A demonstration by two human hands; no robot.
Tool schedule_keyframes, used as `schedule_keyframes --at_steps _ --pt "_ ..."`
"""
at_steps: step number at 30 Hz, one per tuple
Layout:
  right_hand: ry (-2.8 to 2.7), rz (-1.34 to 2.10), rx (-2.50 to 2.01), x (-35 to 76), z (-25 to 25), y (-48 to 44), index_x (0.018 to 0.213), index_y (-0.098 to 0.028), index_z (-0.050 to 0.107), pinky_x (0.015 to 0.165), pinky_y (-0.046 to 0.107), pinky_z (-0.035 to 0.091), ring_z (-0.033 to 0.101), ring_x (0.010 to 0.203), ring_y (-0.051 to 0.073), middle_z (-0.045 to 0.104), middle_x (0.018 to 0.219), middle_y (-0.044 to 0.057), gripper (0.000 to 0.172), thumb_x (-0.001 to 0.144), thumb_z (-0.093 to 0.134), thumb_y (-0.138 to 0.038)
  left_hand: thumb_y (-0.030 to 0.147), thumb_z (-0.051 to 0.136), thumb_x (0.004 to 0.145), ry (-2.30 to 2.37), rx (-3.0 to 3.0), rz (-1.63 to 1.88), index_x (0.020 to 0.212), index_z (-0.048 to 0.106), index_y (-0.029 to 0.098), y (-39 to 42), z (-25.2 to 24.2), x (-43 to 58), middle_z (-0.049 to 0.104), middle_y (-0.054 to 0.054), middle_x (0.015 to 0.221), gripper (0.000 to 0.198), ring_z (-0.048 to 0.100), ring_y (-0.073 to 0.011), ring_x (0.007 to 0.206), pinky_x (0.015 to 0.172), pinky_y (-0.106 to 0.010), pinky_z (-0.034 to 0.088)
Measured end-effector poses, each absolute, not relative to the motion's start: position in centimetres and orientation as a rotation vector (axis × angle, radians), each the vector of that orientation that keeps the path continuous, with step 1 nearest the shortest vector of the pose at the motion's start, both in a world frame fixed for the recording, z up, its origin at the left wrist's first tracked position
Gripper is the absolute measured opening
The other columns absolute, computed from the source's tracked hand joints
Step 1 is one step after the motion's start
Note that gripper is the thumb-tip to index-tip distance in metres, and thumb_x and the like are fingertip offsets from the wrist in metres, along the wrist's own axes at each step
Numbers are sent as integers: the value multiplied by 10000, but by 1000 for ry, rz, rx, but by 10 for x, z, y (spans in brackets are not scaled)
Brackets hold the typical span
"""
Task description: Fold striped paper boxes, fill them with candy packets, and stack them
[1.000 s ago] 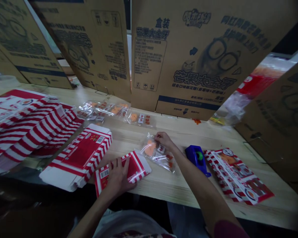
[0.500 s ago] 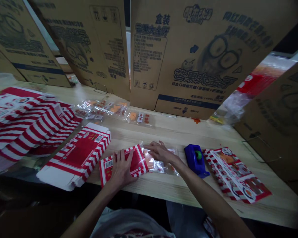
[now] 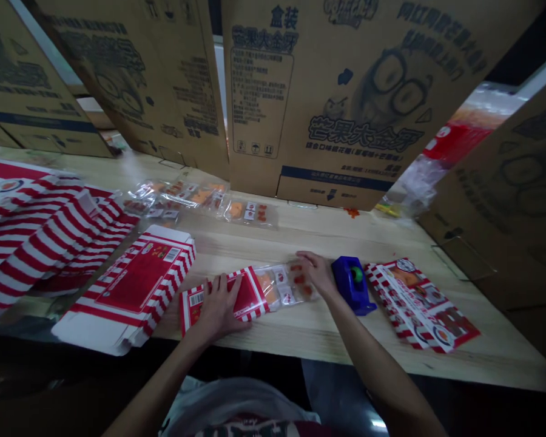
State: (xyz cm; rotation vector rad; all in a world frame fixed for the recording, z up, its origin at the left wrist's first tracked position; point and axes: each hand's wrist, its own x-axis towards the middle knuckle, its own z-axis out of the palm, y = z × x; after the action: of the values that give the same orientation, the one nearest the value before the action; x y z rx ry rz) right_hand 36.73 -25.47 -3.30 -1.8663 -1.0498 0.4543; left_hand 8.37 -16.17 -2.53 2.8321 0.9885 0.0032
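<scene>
My left hand (image 3: pixel 218 306) lies over a small red-and-white striped box (image 3: pixel 248 298) at the table's front edge, fingers across its top and thumb along the near side. A clear packet of gummy candy (image 3: pixel 282 285) sticks out of the box's right end, with orange and reddish pieces and white labels inside. At the packet's right end is my right hand (image 3: pixel 317 272), its fingers stretched out and touching or just above the film; exact contact is hard to tell. Just right of that hand stands a blue tape dispenser (image 3: pixel 352 285) with a green core.
A larger striped carton (image 3: pixel 136 273) lies to the left, beside a pile of striped cartons (image 3: pixel 40 237). Several candy packets (image 3: pixel 200 197) lie behind. Flat printed boxes (image 3: pixel 430 303) sit at right. Tall brown cardboard boxes (image 3: pixel 318 103) line the table's (image 3: pixel 327 227) back.
My right hand has slid from the middle of the packet to its right end, uncovering the candy. My left hand stays on the box. The view has shifted slightly.
</scene>
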Motion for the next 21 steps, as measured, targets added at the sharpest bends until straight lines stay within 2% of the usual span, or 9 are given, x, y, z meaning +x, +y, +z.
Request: schedule_keyframes --at_steps 2,4,8,11,15,17,19,21 --pt "-952 429 -1925 383 -33 -274 776 -146 696 732 341 493 645 790 256 699 777 90 392 842 483 -468 605 746 527 982 2835 -6 1431 387 75 -162 -24 84 390 -312 1385 1108 347 -474 1272 1057 -646 163" --pt "-892 465 -1950 388 -35 -288 708 -149 670 671 331 489 634 701 250 673 668 76 452 837 472 -534 595 763 509 989 2839 -12 1427 392 69 -163 -23 85 393 -318 1377 1121 355 -479 1260 1048 -653 166" --pt "-831 565 -1911 361 -45 -287 825 -162 677 680 331 502 656 743 248 709 773 85 542 848 415 -636 621 754 505 992 2856 -6 1426 394 71 -164 -25 88 411 -317 1353 1132 370 -478 1239 1033 -659 184" --pt "-780 812 -1721 318 -50 -270 962 -187 671 732 357 521 676 819 258 726 885 89 583 818 441 -703 605 769 490 955 2877 1 1435 381 85 -166 -29 89 408 -304 1365 1146 354 -468 1256 1047 -637 184" --pt "-781 1116 -1436 270 -47 -259 1046 -200 644 829 392 508 664 936 266 718 960 82 515 816 545 -650 577 772 503 960 2893 34 1423 401 98 -167 -30 87 415 -287 1356 1102 374 -453 1229 1035 -618 216" --pt "-788 1038 -1407 259 -41 -264 1039 -209 618 846 385 501 654 946 250 706 958 68 434 816 598 -581 582 758 523 1008 2876 79 1406 423 103 -165 -25 86 439 -268 1322 1059 400 -438 1193 1015 -603 248" --pt "-742 760 -1459 251 -35 -274 940 -216 586 841 368 499 638 919 228 678 913 50 339 783 671 -504 603 732 552 1143 2825 178 1410 405 94 -166 -15 88 453 -252 1290 1050 418 -425 1162 991 -581 285" --pt "-671 512 -1487 243 -31 -283 824 -222 517 824 348 502 617 902 211 638 897 36 318 738 736 -436 643 704 571 1324 2736 297 1431 353 73 -170 -6 91 450 -254 1277 1089 432 -424 1134 955 -566 323"
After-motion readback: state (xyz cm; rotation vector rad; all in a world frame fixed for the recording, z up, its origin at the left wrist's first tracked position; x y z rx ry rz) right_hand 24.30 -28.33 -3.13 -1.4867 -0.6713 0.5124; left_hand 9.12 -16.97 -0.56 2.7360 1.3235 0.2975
